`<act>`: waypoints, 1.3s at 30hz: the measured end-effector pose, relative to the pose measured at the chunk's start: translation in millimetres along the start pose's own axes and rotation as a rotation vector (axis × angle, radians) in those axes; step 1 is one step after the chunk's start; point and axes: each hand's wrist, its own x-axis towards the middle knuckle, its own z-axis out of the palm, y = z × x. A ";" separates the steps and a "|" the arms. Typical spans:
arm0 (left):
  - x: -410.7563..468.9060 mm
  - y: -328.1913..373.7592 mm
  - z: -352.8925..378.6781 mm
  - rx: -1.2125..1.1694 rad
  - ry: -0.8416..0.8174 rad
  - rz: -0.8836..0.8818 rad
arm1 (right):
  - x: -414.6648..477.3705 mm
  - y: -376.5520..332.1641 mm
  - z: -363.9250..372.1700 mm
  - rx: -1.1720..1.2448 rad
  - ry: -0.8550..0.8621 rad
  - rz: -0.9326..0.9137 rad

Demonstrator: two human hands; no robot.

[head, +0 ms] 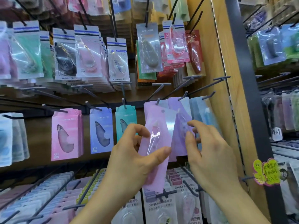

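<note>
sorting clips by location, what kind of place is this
Most likely a stationery shop: packaged correction tapes hang in rows on metal peg hooks, with a handwritten yellow tag; the left hand grips a pink pack, the right hand pinches a purple pack.

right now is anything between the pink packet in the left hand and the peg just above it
Nothing visible. The pink packet, held in the left hand, has its hole just under the bare peg tip. The right hand pinches the purple packet off to the side.
</note>
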 end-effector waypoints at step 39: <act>-6.4 -25.3 4.2 0.125 -0.072 0.109 | 18.1 -35.2 25.9 -0.111 0.008 -0.288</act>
